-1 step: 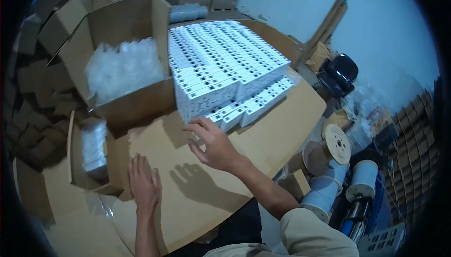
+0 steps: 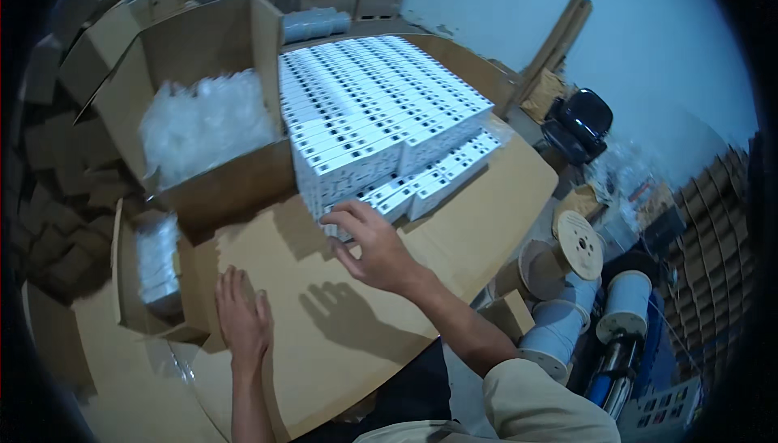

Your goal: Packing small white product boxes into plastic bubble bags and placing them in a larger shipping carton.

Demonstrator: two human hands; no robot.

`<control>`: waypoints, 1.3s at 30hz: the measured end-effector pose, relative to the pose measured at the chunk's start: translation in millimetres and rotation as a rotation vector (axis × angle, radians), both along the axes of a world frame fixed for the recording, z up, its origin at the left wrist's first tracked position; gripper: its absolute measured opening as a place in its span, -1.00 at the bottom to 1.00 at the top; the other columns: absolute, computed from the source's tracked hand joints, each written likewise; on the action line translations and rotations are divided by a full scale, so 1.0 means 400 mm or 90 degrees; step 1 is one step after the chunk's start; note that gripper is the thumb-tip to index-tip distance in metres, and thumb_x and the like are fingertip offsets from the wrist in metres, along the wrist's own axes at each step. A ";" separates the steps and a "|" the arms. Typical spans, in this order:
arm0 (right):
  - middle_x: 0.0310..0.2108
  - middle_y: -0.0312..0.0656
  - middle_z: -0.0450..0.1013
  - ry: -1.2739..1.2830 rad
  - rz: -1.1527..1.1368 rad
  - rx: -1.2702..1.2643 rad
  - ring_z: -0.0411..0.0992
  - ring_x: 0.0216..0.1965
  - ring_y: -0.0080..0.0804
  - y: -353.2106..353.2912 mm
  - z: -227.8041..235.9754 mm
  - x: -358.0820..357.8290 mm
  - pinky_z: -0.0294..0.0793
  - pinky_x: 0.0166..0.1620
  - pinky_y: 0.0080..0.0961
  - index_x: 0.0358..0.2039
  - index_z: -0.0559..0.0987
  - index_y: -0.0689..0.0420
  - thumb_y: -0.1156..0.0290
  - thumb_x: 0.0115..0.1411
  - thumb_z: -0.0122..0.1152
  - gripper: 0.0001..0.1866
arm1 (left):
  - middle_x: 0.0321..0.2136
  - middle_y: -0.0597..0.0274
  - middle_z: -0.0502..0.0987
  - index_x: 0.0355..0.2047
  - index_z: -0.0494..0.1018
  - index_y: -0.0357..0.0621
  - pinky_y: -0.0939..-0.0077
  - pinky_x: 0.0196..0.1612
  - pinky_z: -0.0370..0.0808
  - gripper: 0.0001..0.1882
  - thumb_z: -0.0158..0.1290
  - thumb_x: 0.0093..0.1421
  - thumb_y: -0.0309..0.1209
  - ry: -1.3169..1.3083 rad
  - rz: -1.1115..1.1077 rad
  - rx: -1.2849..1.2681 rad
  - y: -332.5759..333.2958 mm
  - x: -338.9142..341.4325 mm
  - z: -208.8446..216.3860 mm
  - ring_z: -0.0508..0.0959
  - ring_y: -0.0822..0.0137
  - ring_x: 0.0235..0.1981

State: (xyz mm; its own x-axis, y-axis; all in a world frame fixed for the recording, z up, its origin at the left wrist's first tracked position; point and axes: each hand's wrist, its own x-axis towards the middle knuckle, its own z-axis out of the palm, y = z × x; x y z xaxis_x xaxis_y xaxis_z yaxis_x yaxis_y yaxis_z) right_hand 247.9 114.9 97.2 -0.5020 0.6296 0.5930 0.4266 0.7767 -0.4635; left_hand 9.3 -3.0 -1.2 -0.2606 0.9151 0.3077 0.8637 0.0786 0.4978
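Observation:
My left hand (image 2: pixel 243 317) lies flat on the cardboard tabletop (image 2: pixel 381 313), beside a small open carton. Inside that carton (image 2: pixel 120 281) are white boxes (image 2: pixel 159 263) in clear plastic wrap. My right hand (image 2: pixel 377 250) hovers above the cardboard, fingers curved and apart, with nothing visible between them. Just beyond its fingertips stands a large block of slim white boxes (image 2: pixel 348 147), packed in tight rows with small dark marks. Along the block's front right side runs a lower row of the same boxes (image 2: pixel 454 177); my right hand hides part of its near end.
A big open carton (image 2: pixel 203 29) at the far left holds crumpled clear plastic bags (image 2: pixel 207 123). Brown cartons are piled along the left. On the floor at right stand cable spools (image 2: pixel 579 246) and a black chair (image 2: pixel 582 123). A pale wall (image 2: pixel 494 13) closes off the back.
The whole view has shifted slightly, so most things sit a little further left in the picture. Both hands keep nearly the same pose and place.

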 end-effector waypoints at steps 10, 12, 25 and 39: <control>-0.13 -0.04 0.44 -0.030 -0.219 -0.001 0.46 -0.14 -0.05 0.125 -0.016 0.336 0.50 -0.06 -0.24 -0.05 0.57 0.07 0.55 0.11 0.25 -0.65 | 0.24 -0.11 0.28 0.16 0.32 -0.30 0.06 0.36 0.14 -0.54 0.06 0.28 -0.41 0.036 0.007 0.059 0.153 -0.056 -0.054 0.21 -0.12 0.30; -0.06 -0.05 0.43 -0.040 -0.222 -0.017 0.45 -0.11 -0.07 0.129 -0.044 0.340 0.49 -0.02 -0.21 0.01 0.58 -0.01 0.52 0.10 0.27 -0.58 | 0.29 -0.09 0.24 0.21 0.29 -0.27 0.10 0.38 0.11 -0.54 -0.02 0.36 -0.34 0.061 0.018 0.017 0.151 -0.062 -0.047 0.17 -0.09 0.34; 0.21 -0.22 0.32 -0.224 -0.241 0.161 0.25 0.21 -0.08 0.123 -0.143 0.278 0.28 0.17 -0.17 -0.02 0.53 -0.02 0.49 0.01 0.38 -0.53 | 0.27 -0.10 0.26 0.17 0.31 -0.31 0.08 0.37 0.12 -0.55 0.03 0.32 -0.38 0.035 0.016 0.035 0.154 -0.050 -0.042 0.19 -0.10 0.33; -0.10 -0.22 0.47 -0.209 -0.107 0.156 0.39 0.03 -0.16 0.090 -0.131 0.283 0.32 0.10 -0.20 -0.08 0.55 0.07 0.62 -0.03 0.25 -0.57 | 0.27 -0.10 0.27 0.20 0.30 -0.29 0.10 0.37 0.13 -0.53 0.02 0.34 -0.33 0.025 0.018 0.021 0.136 -0.053 -0.030 0.20 -0.11 0.32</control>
State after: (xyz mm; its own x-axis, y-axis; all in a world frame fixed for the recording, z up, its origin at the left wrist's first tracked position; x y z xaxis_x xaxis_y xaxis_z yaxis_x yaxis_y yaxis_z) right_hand 361.2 150.8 44.8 -0.5912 0.5790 0.5615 0.6503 0.7540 -0.0928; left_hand -11.9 51.3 -13.1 -0.2732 0.8968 0.3480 0.8805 0.0874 0.4659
